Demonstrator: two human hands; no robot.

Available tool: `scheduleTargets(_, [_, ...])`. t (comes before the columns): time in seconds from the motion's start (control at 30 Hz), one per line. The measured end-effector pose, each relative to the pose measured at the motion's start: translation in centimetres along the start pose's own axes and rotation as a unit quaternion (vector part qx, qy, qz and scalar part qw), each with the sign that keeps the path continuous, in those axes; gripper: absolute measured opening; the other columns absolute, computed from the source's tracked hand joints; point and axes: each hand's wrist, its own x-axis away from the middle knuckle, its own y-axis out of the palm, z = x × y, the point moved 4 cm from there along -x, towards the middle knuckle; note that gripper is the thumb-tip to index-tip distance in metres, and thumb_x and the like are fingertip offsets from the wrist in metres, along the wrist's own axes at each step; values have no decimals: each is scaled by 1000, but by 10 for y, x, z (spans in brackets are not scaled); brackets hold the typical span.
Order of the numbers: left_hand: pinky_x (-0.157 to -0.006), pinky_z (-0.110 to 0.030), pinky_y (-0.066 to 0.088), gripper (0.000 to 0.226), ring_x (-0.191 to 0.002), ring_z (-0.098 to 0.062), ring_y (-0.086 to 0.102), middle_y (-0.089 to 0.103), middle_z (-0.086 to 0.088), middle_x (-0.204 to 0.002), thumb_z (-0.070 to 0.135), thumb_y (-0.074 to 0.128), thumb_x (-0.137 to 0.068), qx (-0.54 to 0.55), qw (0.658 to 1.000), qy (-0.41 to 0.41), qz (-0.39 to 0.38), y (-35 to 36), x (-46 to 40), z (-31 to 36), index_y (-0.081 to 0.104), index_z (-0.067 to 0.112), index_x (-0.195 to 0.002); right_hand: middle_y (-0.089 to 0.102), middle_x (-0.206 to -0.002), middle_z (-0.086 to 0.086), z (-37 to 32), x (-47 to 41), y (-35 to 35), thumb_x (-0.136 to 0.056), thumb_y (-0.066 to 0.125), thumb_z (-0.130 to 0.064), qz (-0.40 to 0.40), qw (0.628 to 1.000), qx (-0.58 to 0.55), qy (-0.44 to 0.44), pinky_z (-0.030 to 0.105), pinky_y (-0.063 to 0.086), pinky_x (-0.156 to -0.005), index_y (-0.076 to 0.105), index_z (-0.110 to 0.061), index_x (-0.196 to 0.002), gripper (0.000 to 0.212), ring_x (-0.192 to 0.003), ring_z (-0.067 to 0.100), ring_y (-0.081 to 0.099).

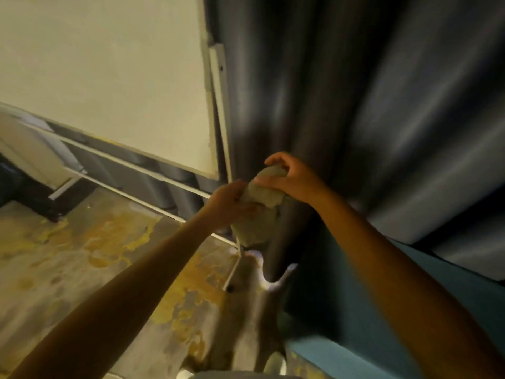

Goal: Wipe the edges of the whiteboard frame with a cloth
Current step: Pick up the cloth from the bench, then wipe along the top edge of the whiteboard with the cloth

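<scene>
A pale whiteboard (pixel 109 77) on a white metal stand fills the upper left; its thin frame (pixel 209 110) runs down the right edge to the lower right corner. Just right of and below that corner, both hands hold a crumpled beige cloth (pixel 259 212). My left hand (pixel 229 203) grips the cloth's lower left part. My right hand (pixel 289 179) pinches its top. The cloth hangs apart from the frame, in front of the stand's leg.
A dark grey curtain (pixel 355 105) hangs in folds behind and to the right. The stand's white crossbars (pixel 136 165) run below the board. The floor (pixel 95 255) is worn, with yellow patches. A teal surface (pixel 341 310) lies at lower right. Shoe tips show at the bottom edge.
</scene>
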Motion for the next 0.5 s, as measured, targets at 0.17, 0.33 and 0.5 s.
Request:
scheduleTargets(0.17, [-77, -27, 56, 31, -95, -12, 70, 69, 11, -99, 41, 82, -86, 111, 986, -26, 124, -107, 45, -40, 63, 33, -109, 58, -124, 4, -95, -7, 74, -82, 80, -32, 178, 975, 63, -117, 31, 54, -80, 57, -17, -126, 52, -103, 16, 59])
scheduleTargets(0.33, [-73, -31, 46, 28, -90, -20, 66, 68, 3, -97, 41, 71, -94, 84, 959, -40, 267, -189, 80, -65, 66, 26, -118, 68, -115, -1, -169, -5, 182, -88, 70, -41, 157, 974, 26, -160, 27, 55, -79, 60, -22, -122, 41, -101, 15, 65])
scheduleTargets(0.5, [-64, -34, 44, 21, -75, -23, 59, 63, -1, -79, 34, 55, -83, 70, 944, 21, 321, -279, 120, -80, 59, 16, -94, 56, -119, -16, -233, -32, 293, -69, 57, -83, 24, 987, -157, -40, 12, 49, -65, 34, -51, -141, 82, -81, -10, 58])
